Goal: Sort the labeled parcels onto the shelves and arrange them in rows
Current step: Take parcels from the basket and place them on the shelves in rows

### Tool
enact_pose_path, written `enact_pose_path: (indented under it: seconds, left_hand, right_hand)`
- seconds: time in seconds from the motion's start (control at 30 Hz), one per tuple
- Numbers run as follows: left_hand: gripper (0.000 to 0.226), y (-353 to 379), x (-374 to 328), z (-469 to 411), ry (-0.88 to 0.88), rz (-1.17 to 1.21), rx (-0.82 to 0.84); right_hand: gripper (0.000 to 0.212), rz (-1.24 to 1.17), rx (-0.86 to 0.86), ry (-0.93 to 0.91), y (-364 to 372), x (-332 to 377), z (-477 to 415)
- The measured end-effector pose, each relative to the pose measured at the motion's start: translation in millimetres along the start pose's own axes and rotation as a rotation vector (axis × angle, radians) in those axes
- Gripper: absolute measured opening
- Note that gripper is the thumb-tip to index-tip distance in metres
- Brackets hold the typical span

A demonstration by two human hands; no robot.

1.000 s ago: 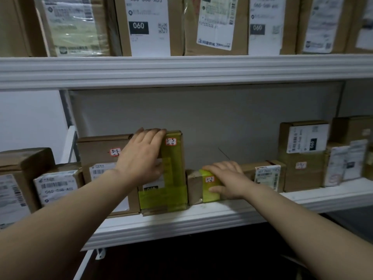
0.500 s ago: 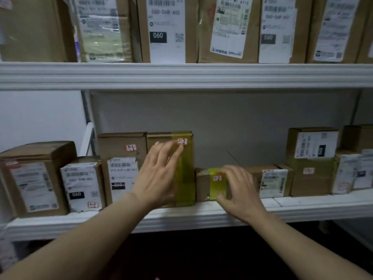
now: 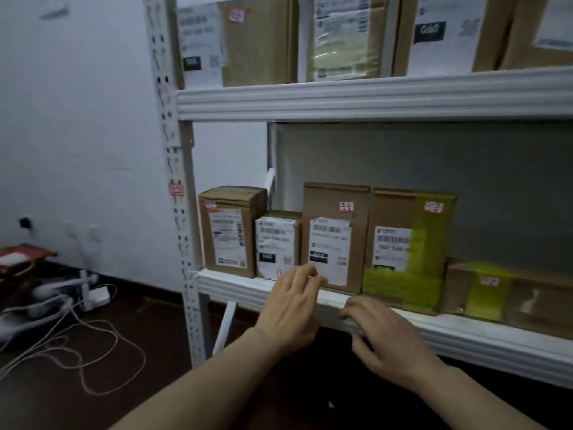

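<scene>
Your left hand (image 3: 291, 308) and right hand (image 3: 390, 339) hang loose, empty; a stray knock could tip the tall parcel (image 3: 336, 209).

The white lower shelf (image 3: 235, 285) carries a row of labelled boxes (image 3: 336, 212); at twelve o'clock, the upper shelf (image 3: 341, 97) holds more.
</scene>
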State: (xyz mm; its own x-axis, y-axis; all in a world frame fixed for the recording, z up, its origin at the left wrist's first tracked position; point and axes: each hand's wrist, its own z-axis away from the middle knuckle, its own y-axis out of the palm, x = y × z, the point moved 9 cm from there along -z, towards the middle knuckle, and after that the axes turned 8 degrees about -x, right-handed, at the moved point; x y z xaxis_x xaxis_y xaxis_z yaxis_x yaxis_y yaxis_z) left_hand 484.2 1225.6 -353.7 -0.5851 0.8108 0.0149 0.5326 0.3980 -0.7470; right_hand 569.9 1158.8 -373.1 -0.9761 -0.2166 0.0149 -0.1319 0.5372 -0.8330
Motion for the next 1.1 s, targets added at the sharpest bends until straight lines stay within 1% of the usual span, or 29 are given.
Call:
enact_pose_path:
  seconds: [0.07, 0.13, 0.2, 0.23, 0.33, 0.47, 0.53, 0.6, 0.67, 0.73, 0.83, 0.87, 0.9, 1.0, 1.03, 1.1]
  left_hand:
    - [0.059, -6.8, 31.1, 11.2, -0.147, 0.066, -0.020]
    - [0.056, -10.5, 69.2, 24.9, -0.417, 0.212, -0.057]
    - [0.060, -15.1, 102.2, 38.5, -0.662, 0.302, -0.137]
    - [0.064, -15.4, 114.1, 42.6, -0.748, 0.343, -0.154]
    - [0.076, -12.4, 141.9, 44.7, -0.930, 0.430, -0.170]
    - [0.077, -6.1, 171.2, 40.2, -1.092, 0.501, -0.205]
    - [0.080, -3.1, 179.5, 36.9, -1.121, 0.514, -0.205]
    - [0.087, 1.3, 183.6, 34.5, -1.129, 0.512, -0.176]
    - [0.088, 6.5, 185.4, 33.9, -1.123, 0.516, -0.156]
    - [0.082, 11.5, 184.9, 36.9, -1.102, 0.494, -0.144]
    - [0.073, 13.4, 183.2, 45.6, -1.054, 0.378, -0.157]
    - [0.071, 12.2, 183.3, 47.8, -1.044, 0.336, -0.168]
    - [0.068, 10.9, 183.7, 49.4, -1.035, 0.303, -0.177]
    - [0.058, 10.7, 185.4, 52.5, -0.988, 0.244, -0.194]
    - [0.053, 11.5, 184.8, 52.8, -0.952, 0.224, -0.200]
    - [0.044, 14.0, 181.7, 50.9, -0.863, 0.199, -0.205]
  right_hand:
    - [0.036, -0.029, 0.057, -0.001, 15.9, 15.2, -14.2]
    - [0.041, -0.036, 0.130, 0.010, 32.1, 27.0, -26.8]
    - [0.045, -0.038, 0.184, 0.040, 45.2, 36.5, -38.2]
    - [0.048, -0.036, 0.200, 0.056, 51.2, 40.4, -43.9]
    - [0.052, -0.042, 0.237, 0.103, 67.3, 49.3, -58.2]
    - [0.053, -0.005, 0.250, 0.099, 82.4, 58.9, -75.6]
    - [0.053, 0.011, 0.254, 0.099, 87.8, 62.6, -82.5]
    - [0.054, 0.022, 0.255, 0.114, 93.0, 61.0, -85.9]
    - [0.053, 0.035, 0.230, 0.130, 96.7, 58.3, -88.0]
    - [0.050, 0.032, 0.143, 0.140, 94.2, 58.0, -88.2]
    - [0.042, 0.001, -0.130, 0.015, 79.4, 70.2, -91.0]
    - [0.038, -0.014, -0.189, -0.023, 77.1, 74.6, -92.3]
    - [0.035, -0.016, -0.202, -0.048, 78.1, 78.3, -94.6]
    - [0.037, 0.023, -0.238, -0.103, 83.4, 86.1, -101.9]
    - [0.037, 0.033, -0.258, -0.094, 86.0, 85.4, -103.4]
    - [0.039, 0.014, -0.293, -0.002, 90.5, 76.0, -102.4]
